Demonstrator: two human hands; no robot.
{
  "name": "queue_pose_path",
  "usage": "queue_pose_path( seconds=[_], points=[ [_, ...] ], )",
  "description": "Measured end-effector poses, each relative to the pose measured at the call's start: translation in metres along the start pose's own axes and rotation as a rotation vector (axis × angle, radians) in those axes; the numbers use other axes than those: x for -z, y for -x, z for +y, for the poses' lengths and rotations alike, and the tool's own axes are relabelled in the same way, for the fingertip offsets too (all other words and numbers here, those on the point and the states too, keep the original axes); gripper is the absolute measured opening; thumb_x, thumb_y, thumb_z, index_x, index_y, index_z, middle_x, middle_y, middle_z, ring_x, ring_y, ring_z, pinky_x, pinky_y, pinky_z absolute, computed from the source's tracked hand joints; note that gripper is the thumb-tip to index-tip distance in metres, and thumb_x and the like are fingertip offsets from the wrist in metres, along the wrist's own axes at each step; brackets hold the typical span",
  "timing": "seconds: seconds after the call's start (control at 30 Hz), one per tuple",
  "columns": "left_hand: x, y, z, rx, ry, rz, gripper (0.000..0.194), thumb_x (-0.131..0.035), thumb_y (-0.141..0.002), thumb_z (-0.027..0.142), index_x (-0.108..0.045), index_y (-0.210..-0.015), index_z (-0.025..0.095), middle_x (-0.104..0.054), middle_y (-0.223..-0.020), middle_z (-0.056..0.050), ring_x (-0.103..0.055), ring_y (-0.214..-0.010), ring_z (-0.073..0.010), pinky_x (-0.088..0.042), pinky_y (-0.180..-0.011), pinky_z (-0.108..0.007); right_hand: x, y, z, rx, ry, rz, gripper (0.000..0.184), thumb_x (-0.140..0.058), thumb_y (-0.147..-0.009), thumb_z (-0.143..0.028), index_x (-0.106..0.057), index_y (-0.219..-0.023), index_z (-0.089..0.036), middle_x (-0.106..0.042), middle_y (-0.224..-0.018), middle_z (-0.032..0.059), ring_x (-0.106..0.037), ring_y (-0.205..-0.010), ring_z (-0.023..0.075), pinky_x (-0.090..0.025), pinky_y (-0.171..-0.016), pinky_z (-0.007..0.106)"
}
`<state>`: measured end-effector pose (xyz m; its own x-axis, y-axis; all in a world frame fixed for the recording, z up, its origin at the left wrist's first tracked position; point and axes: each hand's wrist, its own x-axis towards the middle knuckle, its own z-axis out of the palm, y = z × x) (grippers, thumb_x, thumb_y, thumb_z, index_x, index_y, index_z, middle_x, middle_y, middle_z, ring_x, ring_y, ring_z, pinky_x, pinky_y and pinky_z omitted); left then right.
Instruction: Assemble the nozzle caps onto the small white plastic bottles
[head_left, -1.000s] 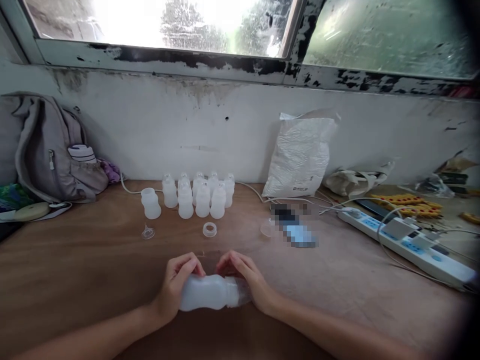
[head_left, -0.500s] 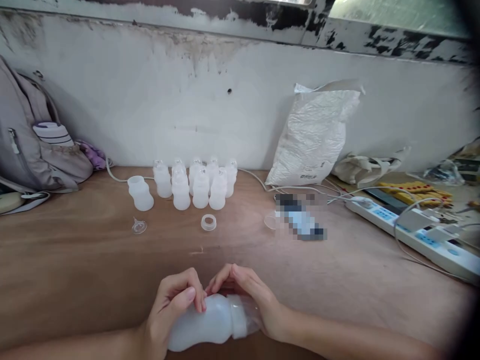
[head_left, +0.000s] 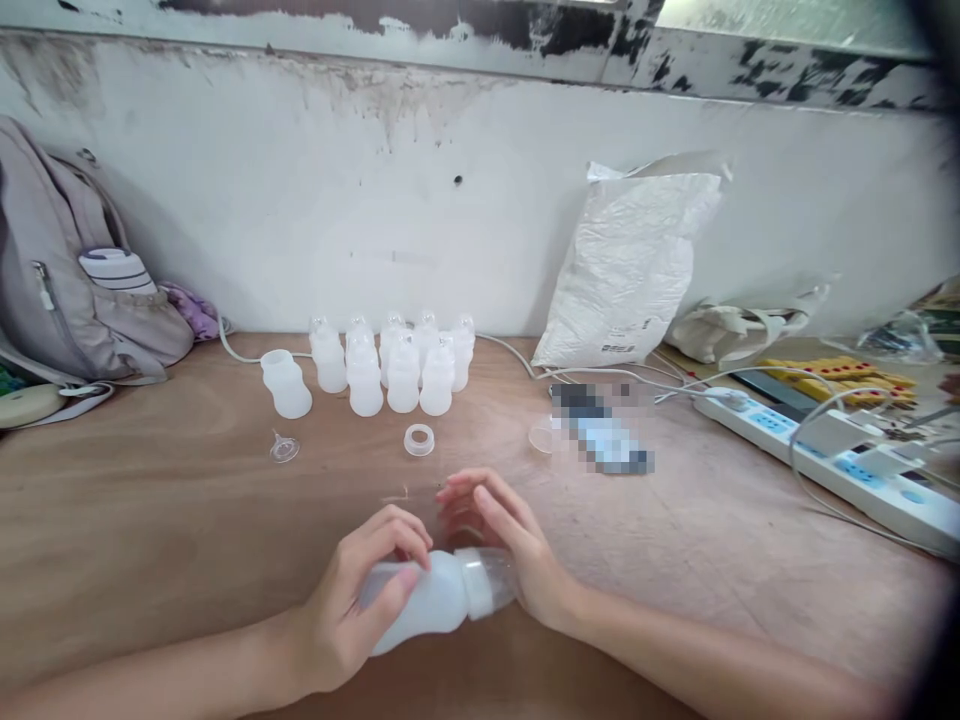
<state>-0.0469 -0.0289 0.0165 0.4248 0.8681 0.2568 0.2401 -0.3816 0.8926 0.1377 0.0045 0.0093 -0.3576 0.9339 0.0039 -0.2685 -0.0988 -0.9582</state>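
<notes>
A frosted baby bottle point(head_left: 435, 598) with a white collar and a clear cap point(head_left: 496, 582) lies sideways low in the head view, cap end to the right. My left hand point(head_left: 366, 585) is closed round its base end. At the cap end, my right hand point(head_left: 521, 545) has its fingers stretched out and apart, the palm beside the cap; whether it touches is hard to see. Farther off on the table lie a clear nipple point(head_left: 285, 449), a white ring point(head_left: 419, 440) and a clear cap point(head_left: 541, 437) partly covered by blurring. An uncapped bottle point(head_left: 288, 385) stands at the left.
Several capped bottles point(head_left: 365, 380) stand together near the wall. A white plastic bag point(head_left: 628, 270) leans there, beside cables and a power strip point(head_left: 825, 455). A blurred-out object point(head_left: 604, 430) lies in front of the bag. At the far left is a backpack point(head_left: 56, 260).
Both hands and the bottle have moved up, away from me. My right hand's fingers have lifted off the bottle and spread. My left hand still holds the base end.
</notes>
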Motion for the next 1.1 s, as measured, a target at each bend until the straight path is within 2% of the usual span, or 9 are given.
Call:
queue_pose_path(
  seconds=[0.07,0.13,0.2,0.27,0.4,0.53,0.7,0.93,1.1],
  points=[
    [0.003,-0.005,0.004,0.106,-0.093,-0.085,0.021,-0.039,-0.083,0.032,-0.049,-0.097,0.019,-0.053,-0.096,-0.007,-0.050,-0.087,-0.0178,-0.041,-0.077,-0.031,0.003,-0.007,-0.005,0.082,0.014,0.106,0.017,-0.043,-0.084,-0.032,-0.054,-0.090,-0.020,-0.056,-0.086,0.0041,-0.054,-0.075,0.0151,-0.042,-0.070,0.031],
    [0.005,-0.009,0.007,0.182,-0.173,-0.189,0.035,-0.047,-0.079,0.036,-0.044,-0.110,0.021,-0.054,-0.099,-0.007,-0.050,-0.089,-0.0197,-0.041,-0.079,-0.034,0.006,-0.014,-0.012,0.140,0.007,0.175,0.017,-0.043,-0.084,-0.032,-0.055,-0.085,-0.020,-0.056,-0.081,0.0034,-0.053,-0.072,0.0145,-0.042,-0.067,0.030],
    [0.006,-0.011,0.008,0.197,-0.233,-0.286,0.044,-0.055,-0.073,0.039,-0.044,-0.113,0.024,-0.055,-0.099,-0.006,-0.050,-0.088,-0.0208,-0.041,-0.079,-0.036,0.008,-0.020,-0.017,0.170,-0.011,0.203,0.017,-0.045,-0.083,-0.032,-0.055,-0.081,-0.019,-0.056,-0.079,0.0031,-0.052,-0.069,0.0145,-0.042,-0.063,0.029],
    [0.007,-0.012,0.007,0.172,-0.264,-0.305,0.046,-0.060,-0.068,0.037,-0.047,-0.111,0.026,-0.055,-0.097,-0.004,-0.051,-0.087,-0.0207,-0.041,-0.079,-0.036,0.012,-0.024,-0.020,0.192,-0.024,0.220,0.016,-0.046,-0.081,-0.032,-0.056,-0.080,-0.019,-0.056,-0.077,0.0029,-0.052,-0.068,0.0146,-0.042,-0.061,0.029],
    [0.014,-0.013,-0.002,0.125,-0.194,-0.102,0.046,-0.051,-0.076,0.030,-0.038,-0.119,0.023,-0.052,-0.107,-0.007,-0.049,-0.094,-0.0203,-0.040,-0.084,-0.036,0.025,-0.032,-0.015,0.212,-0.006,0.280,0.015,-0.050,-0.079,-0.032,-0.056,-0.078,-0.019,-0.056,-0.076,0.0022,-0.052,-0.068,0.0144,-0.042,-0.060,0.028],
    [0.027,-0.022,-0.018,0.122,-0.116,0.152,0.049,-0.043,-0.082,0.030,-0.026,-0.127,0.022,-0.041,-0.124,-0.011,-0.040,-0.112,-0.0223,-0.035,-0.091,-0.037,0.036,-0.038,-0.001,0.139,0.010,0.304,0.017,-0.051,-0.078,-0.035,-0.055,-0.077,-0.018,-0.054,-0.075,0.0019,-0.051,-0.066,0.0141,-0.042,-0.057,0.027],
    [0.048,-0.040,-0.046,0.104,-0.298,0.403,0.043,-0.055,-0.074,0.036,-0.042,-0.111,0.019,-0.049,-0.115,-0.008,-0.043,-0.109,-0.0225,-0.033,-0.093,-0.038,0.037,-0.041,0.008,0.084,0.088,0.251,0.021,-0.051,-0.077,-0.037,-0.054,-0.079,-0.017,-0.052,-0.076,0.0026,-0.050,-0.064,0.0129,-0.041,-0.055,0.026],
    [0.065,-0.051,-0.070,0.189,-0.489,0.483,0.045,-0.058,-0.068,0.043,-0.045,-0.103,0.017,-0.054,-0.099,-0.007,-0.054,-0.086,-0.0208,-0.044,-0.072,-0.033,0.030,-0.040,0.005,0.066,0.247,0.182,0.025,-0.048,-0.079,-0.040,-0.052,-0.079,-0.016,-0.052,-0.073,0.0016,-0.050,-0.060,0.0117,-0.040,-0.053,0.026],
    [0.068,-0.056,-0.077,0.225,-0.649,0.572,0.046,-0.060,-0.066,0.042,-0.047,-0.101,0.015,-0.050,-0.095,-0.008,-0.050,-0.092,-0.0243,-0.043,-0.076,-0.036,0.028,-0.041,0.010,0.097,0.315,0.183,0.025,-0.047,-0.078,-0.041,-0.050,-0.077,-0.016,-0.052,-0.071,0.0014,-0.049,-0.057,0.0109,-0.039,-0.052,0.025]
  ],
)
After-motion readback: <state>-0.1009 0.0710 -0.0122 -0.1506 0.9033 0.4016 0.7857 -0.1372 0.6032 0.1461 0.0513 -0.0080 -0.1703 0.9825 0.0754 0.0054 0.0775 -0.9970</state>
